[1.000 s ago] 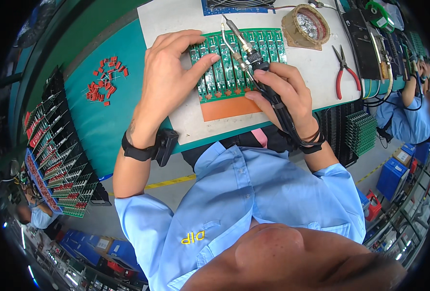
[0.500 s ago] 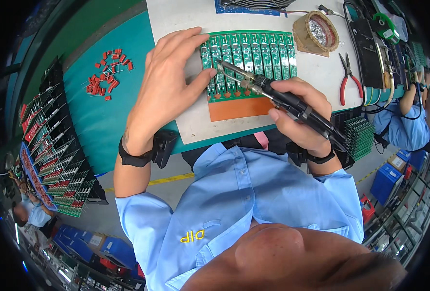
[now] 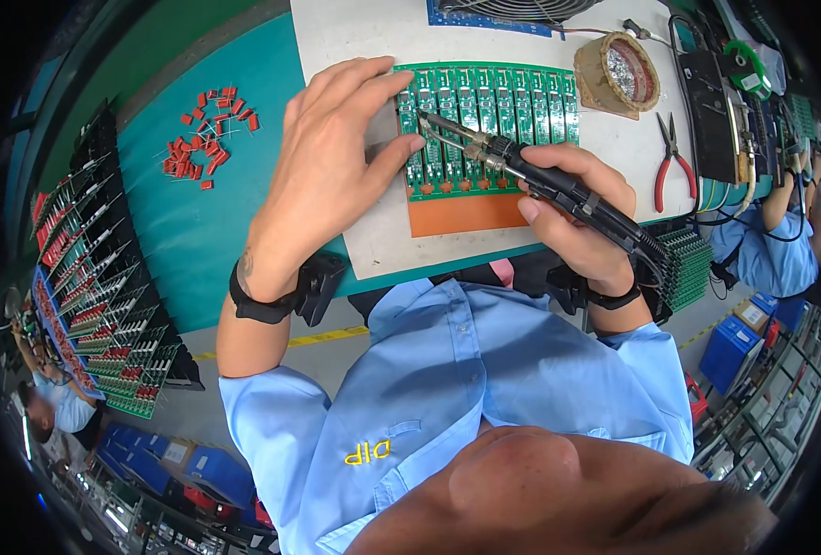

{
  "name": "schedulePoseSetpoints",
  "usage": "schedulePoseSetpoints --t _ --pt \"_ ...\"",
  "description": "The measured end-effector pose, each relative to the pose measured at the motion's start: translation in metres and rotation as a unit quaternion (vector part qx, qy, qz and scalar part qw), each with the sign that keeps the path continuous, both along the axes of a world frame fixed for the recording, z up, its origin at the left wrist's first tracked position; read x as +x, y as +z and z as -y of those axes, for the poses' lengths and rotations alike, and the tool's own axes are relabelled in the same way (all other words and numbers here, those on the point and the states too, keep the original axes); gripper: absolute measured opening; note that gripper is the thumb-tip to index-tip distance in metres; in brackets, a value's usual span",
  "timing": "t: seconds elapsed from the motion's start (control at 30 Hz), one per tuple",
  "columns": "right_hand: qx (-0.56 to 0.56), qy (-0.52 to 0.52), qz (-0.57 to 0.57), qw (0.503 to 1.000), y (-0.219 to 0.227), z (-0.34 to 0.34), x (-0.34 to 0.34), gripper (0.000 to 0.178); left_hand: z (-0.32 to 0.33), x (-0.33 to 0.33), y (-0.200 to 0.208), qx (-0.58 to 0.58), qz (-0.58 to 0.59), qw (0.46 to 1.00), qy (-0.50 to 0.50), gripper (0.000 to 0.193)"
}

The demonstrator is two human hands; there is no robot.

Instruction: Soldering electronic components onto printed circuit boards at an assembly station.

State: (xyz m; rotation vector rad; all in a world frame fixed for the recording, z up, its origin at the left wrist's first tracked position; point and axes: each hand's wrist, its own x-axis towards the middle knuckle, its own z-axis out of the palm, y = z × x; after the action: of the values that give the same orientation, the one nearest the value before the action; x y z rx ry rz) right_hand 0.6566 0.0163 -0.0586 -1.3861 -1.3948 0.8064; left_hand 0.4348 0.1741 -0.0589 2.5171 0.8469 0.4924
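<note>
A green circuit board panel (image 3: 493, 125) made of several narrow strips lies on an orange-brown plate (image 3: 466, 215). My left hand (image 3: 332, 157) rests at the panel's left side, fingers stretched out over its upper left corner and thumb apart, near the left strips. In my right hand (image 3: 577, 208) is a black soldering iron (image 3: 563, 190), gripped between thumb and fingers. A thin metal tube runs beside its tip. The tip points left and meets the panel near its left strips; the exact spot of contact is too small to tell.
Red box-shaped components (image 3: 193, 157) with wire leads lie loose on the green mat (image 3: 156, 268). To the right are a round brown container (image 3: 604, 79) with silvery bits and red-handled pliers (image 3: 671, 176). Stacked green boards (image 3: 683, 268) stand at lower right, a rack of boards (image 3: 119, 314) at left.
The panel, plate, container and pliers appear slightly farther right in the view. My hands hold nearly the same pose, and the iron's tip stays at the left strips.
</note>
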Motion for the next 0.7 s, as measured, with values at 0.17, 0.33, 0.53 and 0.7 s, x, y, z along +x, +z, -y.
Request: schedulePoseSetpoints --t 0.17,0.33,0.53,0.7 --pt "-0.016 0.0 -0.002 1.0 0.0019 -0.0019 0.0004 0.04 0.0003 -0.0003 0.0003 -0.004 0.001 1.0 0.0 0.052" --pt "-0.018 0.001 0.004 1.0 0.0033 -0.0033 -0.0003 0.041 0.0001 -0.0003 -0.0004 -0.005 0.002 1.0 0.003 0.052" --pt "-0.022 0.0 -0.006 1.0 0.0036 -0.004 -0.0004 0.041 0.0004 -0.0008 -0.001 -0.004 0.002 1.0 0.002 0.053" --pt "-0.021 0.001 0.002 1.0 0.0035 -0.0045 0.0008 0.042 0.0004 -0.0009 -0.0014 -0.003 0.0 1.0 0.003 0.053"
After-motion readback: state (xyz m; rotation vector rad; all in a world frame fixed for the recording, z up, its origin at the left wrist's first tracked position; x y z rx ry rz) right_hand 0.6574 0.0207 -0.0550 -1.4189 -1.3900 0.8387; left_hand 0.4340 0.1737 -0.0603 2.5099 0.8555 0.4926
